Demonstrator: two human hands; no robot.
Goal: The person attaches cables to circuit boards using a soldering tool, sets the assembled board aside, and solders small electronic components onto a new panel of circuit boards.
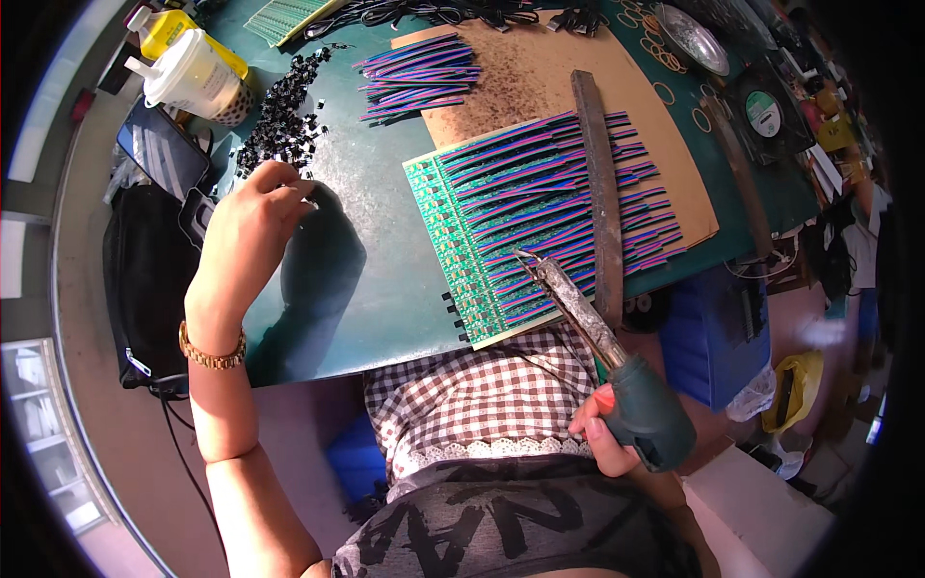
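Observation:
My left hand (252, 226) is closed in a pinch at the near edge of a pile of small black parts (279, 120). Whatever sits between its fingertips is too small to name. My right hand (605, 435) is wrapped round the dark green handle of a soldering iron (578, 306). The iron's bent tip is over the lower part of a green circuit board panel (453, 246). Rows of blue, pink and black wires (525, 183) run rightward from the panel. A few black parts (455, 310) stick out from its lower left edge.
A metal bar (599, 183) lies across the wires. Behind are a loose wire bundle (419, 77) and brown cardboard (511, 82). A drink cup (198, 77), yellow bottle (164, 29), phone (162, 146) and black bag (149, 279) are on the left. A solder spool (764, 114) lies right.

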